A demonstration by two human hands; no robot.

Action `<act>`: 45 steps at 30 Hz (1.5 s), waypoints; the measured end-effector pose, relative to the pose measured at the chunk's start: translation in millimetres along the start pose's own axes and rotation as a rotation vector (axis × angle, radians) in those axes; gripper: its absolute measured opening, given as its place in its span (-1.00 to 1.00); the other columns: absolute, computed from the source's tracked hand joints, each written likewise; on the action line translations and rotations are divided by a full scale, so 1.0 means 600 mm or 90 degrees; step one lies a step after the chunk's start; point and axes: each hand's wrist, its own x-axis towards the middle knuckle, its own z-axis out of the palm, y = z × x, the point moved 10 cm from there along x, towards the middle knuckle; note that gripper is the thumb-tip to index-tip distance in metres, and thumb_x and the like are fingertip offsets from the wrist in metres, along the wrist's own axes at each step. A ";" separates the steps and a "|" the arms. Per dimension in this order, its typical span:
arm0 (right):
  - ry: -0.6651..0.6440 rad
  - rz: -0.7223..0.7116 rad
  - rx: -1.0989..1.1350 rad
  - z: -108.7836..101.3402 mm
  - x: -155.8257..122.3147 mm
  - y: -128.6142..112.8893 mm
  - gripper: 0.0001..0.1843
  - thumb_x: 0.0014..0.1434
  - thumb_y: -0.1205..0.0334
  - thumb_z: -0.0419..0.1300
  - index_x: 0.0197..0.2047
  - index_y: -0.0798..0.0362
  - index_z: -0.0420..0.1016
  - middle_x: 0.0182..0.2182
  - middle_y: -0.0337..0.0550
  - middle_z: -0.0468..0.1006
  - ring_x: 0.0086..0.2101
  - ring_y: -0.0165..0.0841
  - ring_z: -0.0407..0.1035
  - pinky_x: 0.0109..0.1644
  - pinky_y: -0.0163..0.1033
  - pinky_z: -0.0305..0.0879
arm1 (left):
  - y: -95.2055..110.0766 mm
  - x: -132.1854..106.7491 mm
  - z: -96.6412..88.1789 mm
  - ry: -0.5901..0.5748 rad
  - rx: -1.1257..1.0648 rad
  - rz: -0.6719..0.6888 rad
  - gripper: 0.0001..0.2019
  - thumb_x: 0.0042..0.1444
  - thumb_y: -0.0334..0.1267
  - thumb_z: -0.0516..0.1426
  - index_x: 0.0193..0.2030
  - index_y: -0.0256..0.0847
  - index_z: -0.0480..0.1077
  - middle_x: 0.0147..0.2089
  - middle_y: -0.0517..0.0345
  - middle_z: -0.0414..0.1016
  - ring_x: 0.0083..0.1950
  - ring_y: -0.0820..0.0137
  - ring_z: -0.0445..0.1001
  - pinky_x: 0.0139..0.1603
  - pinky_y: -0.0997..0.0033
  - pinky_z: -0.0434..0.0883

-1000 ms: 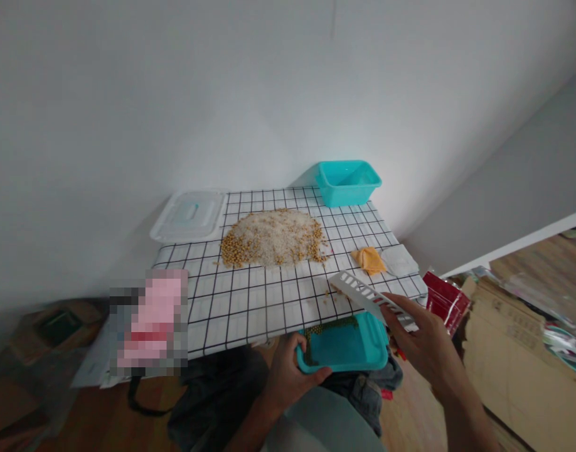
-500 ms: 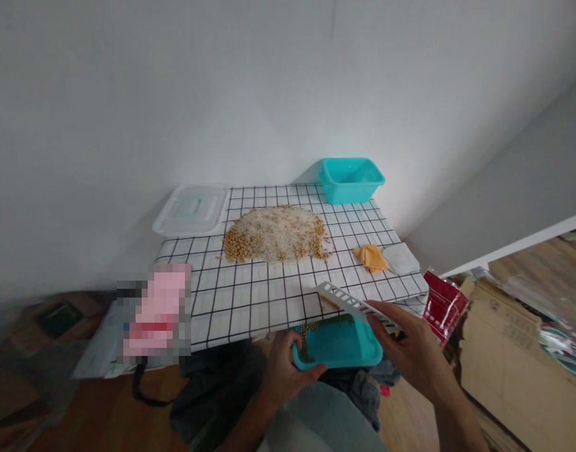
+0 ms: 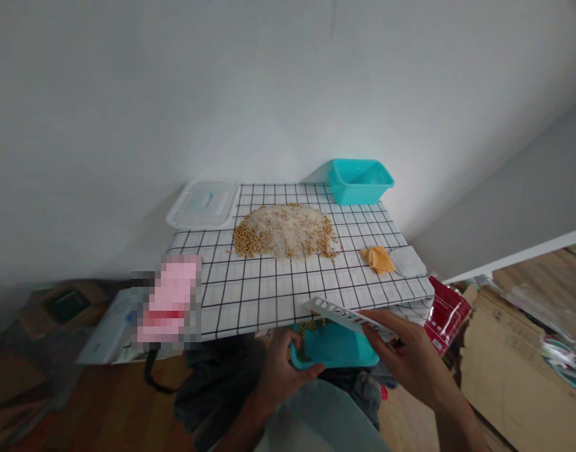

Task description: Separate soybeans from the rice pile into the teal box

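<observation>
My left hand [image 3: 282, 370] grips the near left corner of a turquoise tub [image 3: 337, 347], held just below the table's front edge. A few yellow beans lie along the tub's far left side. My right hand [image 3: 405, 358] holds a white slotted scraper [image 3: 347, 316] flat over the table edge above the tub. On the checked tablecloth [image 3: 269, 289] lies a pile of white rice mixed with yellow beans [image 3: 287, 231].
A second turquoise tub [image 3: 361, 180] stands at the table's far right corner. A clear lidded box [image 3: 202, 203] sits at the far left. An orange cloth [image 3: 377, 258] and white tissue [image 3: 407, 260] lie at the right edge. Red packet [image 3: 445, 312] and cardboard [image 3: 514, 364] stand to the right.
My right hand has drawn the scraper left and toward me, over the table edge above the tub. The left hand keeps hold of the tub.
</observation>
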 end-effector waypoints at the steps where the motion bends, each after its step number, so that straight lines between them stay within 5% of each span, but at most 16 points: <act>1: 0.002 -0.004 -0.003 -0.001 0.001 -0.001 -0.66 0.37 0.11 0.11 0.10 -0.09 0.60 -0.09 -0.10 0.68 -0.18 -0.21 0.60 -0.12 -0.20 0.55 | -0.001 -0.001 -0.001 -0.003 0.000 -0.002 -0.50 -0.19 0.01 0.42 -0.28 -0.13 0.25 -0.26 0.19 0.33 -0.17 0.27 0.32 -0.15 0.34 0.31; 13: 0.241 0.066 -0.052 -0.109 0.107 0.097 -0.50 0.26 -0.09 0.17 0.09 0.07 0.60 -0.19 -0.01 0.70 -0.29 -0.16 0.58 -0.32 -0.21 0.48 | -0.015 -0.012 -0.025 0.011 -0.003 -0.015 -0.52 -0.17 0.04 0.41 -0.31 -0.14 0.26 -0.25 0.17 0.36 -0.20 0.32 0.32 -0.14 0.33 0.31; 22: 0.198 0.057 -0.084 -0.081 0.186 0.083 -0.53 0.30 -0.08 0.15 0.10 0.02 0.59 -0.26 -0.06 0.70 -0.31 -0.19 0.56 -0.27 -0.20 0.41 | -0.019 -0.016 -0.036 0.020 -0.044 -0.023 -0.51 -0.17 0.02 0.42 -0.31 -0.14 0.25 -0.27 0.20 0.32 -0.26 0.36 0.34 -0.28 0.44 0.28; 45: 0.155 0.060 -0.053 -0.067 0.107 0.074 -0.56 0.33 -0.04 0.14 0.13 -0.02 0.59 -0.08 -0.07 0.68 -0.27 -0.18 0.58 -0.38 -0.26 0.44 | -0.020 -0.009 -0.015 0.001 0.009 -0.004 -0.51 -0.15 -0.03 0.41 -0.29 -0.13 0.21 -0.27 0.22 0.32 -0.20 0.31 0.34 -0.10 0.31 0.27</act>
